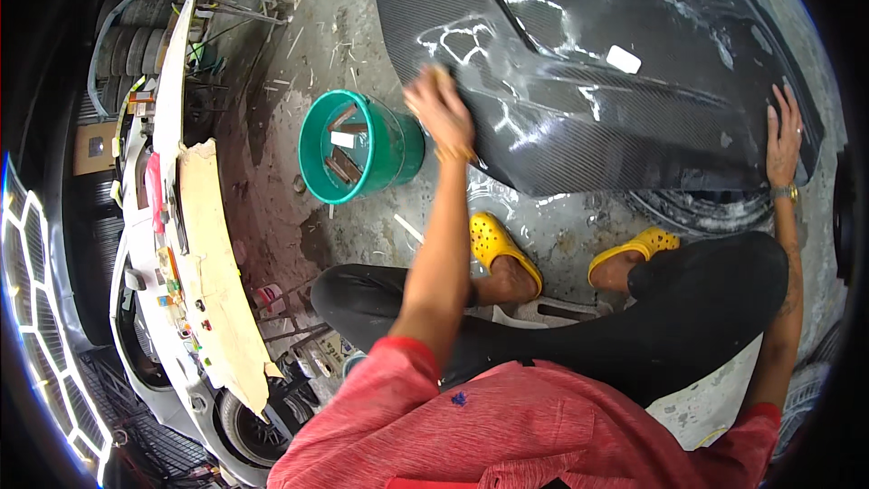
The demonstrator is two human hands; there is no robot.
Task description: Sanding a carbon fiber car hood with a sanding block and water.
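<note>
Concrete floor (299, 217), rough, stained and wet in patches, fills the middle of the view, littered with small scraps and splinters. At twelve to two o'clock lies a large black carbon-weave car hood (579, 118), glossy with water and streaked with white foamy residue; a small white block (624, 59) rests on it near its upper middle. The left hand (441, 109) presses on the hood's near left edge at about eleven o'clock, fingers curled over a small tan pad (441, 74) that is mostly hidden under them. The right hand (784, 134) lies flat and spread on the hood's right edge at three o'clock, gripping nothing. Just left of the left hand stands a green bucket (398, 147) with water and a few rectangular blocks inside. Yellow clogs (496, 244) show at centre, on the person's feet on the wet floor, below the hood's near edge. At nine o'clock a white car body part (172, 100) with a torn tan cardboard sheet (213, 263) on it runs along the edge; stacked tyres (136, 45) sit at ten o'clock.
</note>
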